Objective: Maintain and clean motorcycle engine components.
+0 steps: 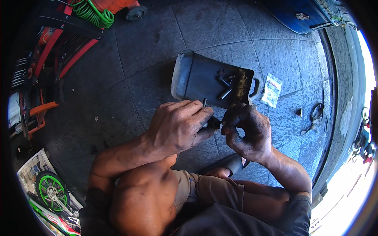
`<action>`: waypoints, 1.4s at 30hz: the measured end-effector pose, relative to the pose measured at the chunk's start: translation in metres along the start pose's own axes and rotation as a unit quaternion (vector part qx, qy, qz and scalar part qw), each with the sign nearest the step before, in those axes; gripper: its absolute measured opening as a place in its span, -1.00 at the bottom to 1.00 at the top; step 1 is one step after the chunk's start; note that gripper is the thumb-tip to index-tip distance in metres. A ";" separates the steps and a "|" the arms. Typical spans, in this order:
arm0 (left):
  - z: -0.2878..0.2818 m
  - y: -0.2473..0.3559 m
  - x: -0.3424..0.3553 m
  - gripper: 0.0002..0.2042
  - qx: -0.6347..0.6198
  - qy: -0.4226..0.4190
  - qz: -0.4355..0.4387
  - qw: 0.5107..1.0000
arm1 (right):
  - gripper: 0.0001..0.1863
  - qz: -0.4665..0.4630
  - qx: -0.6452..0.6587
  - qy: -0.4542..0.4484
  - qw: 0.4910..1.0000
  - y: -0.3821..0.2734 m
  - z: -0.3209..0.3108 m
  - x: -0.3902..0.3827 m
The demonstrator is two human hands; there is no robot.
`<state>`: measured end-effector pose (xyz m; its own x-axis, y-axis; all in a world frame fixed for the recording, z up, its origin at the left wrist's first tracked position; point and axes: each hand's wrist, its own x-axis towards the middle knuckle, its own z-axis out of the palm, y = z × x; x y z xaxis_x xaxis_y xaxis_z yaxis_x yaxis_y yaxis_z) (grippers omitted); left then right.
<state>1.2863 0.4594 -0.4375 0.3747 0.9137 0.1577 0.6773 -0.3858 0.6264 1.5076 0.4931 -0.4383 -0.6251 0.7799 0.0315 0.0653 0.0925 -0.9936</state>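
My left hand (177, 124) is closed around a small dark part (214, 122). A thin metal pin (204, 102) sticks up between its thumb and fingers. Close beside it, my right hand (250, 133) is pinched, thumb against blackened fingertips, near the end of that part. Whatever the right fingertips hold is too small to make out. Beyond both hands lies a dark tray cut from a plastic jerrycan (189, 78), its handle to the right. In it rest a short metal cylinder (225, 94) and a few dark metal pieces (224, 78).
A white printed packet (271, 90) lies right of the tray on grey floor tiles. Farther right is a black strap-like loop (316, 112). A red tool rack (47, 51) with a green coiled hose (92, 13) stands at left; a blue panel (295, 13) is far right.
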 end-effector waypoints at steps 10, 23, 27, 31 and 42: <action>-0.001 0.000 0.000 -0.64 -0.022 0.007 -0.010 1.000 | -0.77 0.013 -0.046 -0.002 0.999 -0.007 -0.002 0.001; -0.001 0.001 -0.001 -0.66 0.001 0.019 -0.002 1.000 | -0.82 0.171 0.164 0.023 0.971 -0.015 0.003 -0.008; 0.001 -0.001 -0.001 -0.70 -0.015 0.021 -0.004 1.000 | -0.81 0.221 0.350 0.019 0.910 -0.009 0.000 -0.007; 0.001 -0.002 0.000 -0.71 -0.017 0.026 -0.007 0.999 | -0.77 0.259 0.547 0.004 0.796 -0.003 -0.001 -0.004; 0.003 -0.005 -0.002 -0.69 -0.002 0.028 0.001 1.000 | -0.74 0.274 0.595 0.004 0.756 0.005 0.000 -0.006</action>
<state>1.2840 0.4588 -0.4434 0.3411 0.9183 0.2011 0.6738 -0.3880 0.6288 1.5118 0.4895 -0.4430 -0.7531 0.5036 -0.4235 -0.4360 -0.8639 -0.2520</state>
